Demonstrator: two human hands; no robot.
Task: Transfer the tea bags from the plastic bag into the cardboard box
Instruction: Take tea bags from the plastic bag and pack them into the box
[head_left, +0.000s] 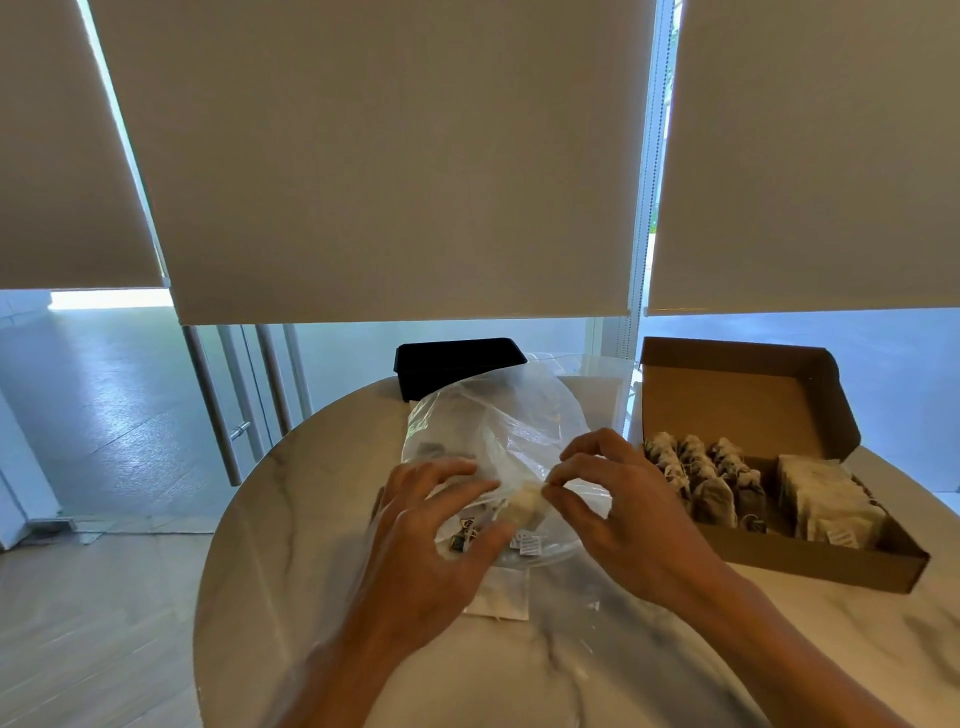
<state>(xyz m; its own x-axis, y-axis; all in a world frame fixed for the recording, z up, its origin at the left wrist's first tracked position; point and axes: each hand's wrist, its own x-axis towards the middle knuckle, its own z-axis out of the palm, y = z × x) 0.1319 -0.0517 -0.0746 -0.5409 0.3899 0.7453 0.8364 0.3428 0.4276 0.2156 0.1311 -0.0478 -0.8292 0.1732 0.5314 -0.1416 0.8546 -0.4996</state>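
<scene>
- tea bag (527, 505) is sitting between both hands at the plastic bag (493, 431) mouth, mid worktop (291, 519).
- right hand (628, 514) is pinching its right end; left hand (441, 530) is gripping its left end with the plastic.
- cardboard box (810, 558) is lying toward the right edge, nearer the right hand.
</scene>
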